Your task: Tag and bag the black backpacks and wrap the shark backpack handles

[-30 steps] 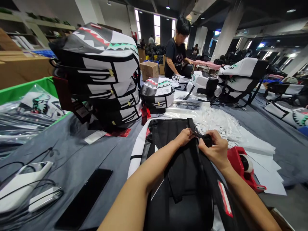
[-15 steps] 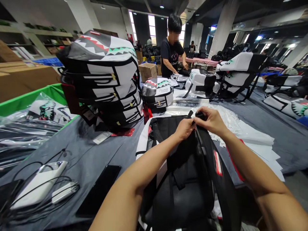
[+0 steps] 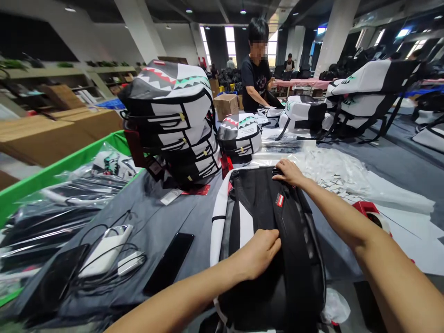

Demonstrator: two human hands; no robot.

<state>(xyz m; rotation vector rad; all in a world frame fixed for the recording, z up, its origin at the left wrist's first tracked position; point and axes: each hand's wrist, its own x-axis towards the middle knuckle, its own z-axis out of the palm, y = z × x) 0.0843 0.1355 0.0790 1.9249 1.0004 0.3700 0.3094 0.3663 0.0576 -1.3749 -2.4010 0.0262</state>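
A black and white backpack (image 3: 256,203) lies face down on the grey table (image 3: 163,222) in front of me, its black back panel and shoulder straps up. My left hand (image 3: 258,252) rests on the lower middle of the back panel, fingers curled and pinching the black fabric there. My right hand (image 3: 289,172) lies on the top right end of the pack, pressing down on the strap near a small red and white label (image 3: 279,200).
A stack of matching backpacks (image 3: 173,120) stands at the left, one more backpack (image 3: 239,134) behind mine. Power banks, cables and a black phone (image 3: 169,261) lie front left. White paper (image 3: 347,180) and a red tape dispenser (image 3: 373,212) sit right. A person (image 3: 256,69) works at the far end.
Both hands let go of the strap buckle they held together at the top. My left hand dropped down to the lower back panel; my right hand pressed flat on the top. The straps now lie flat.
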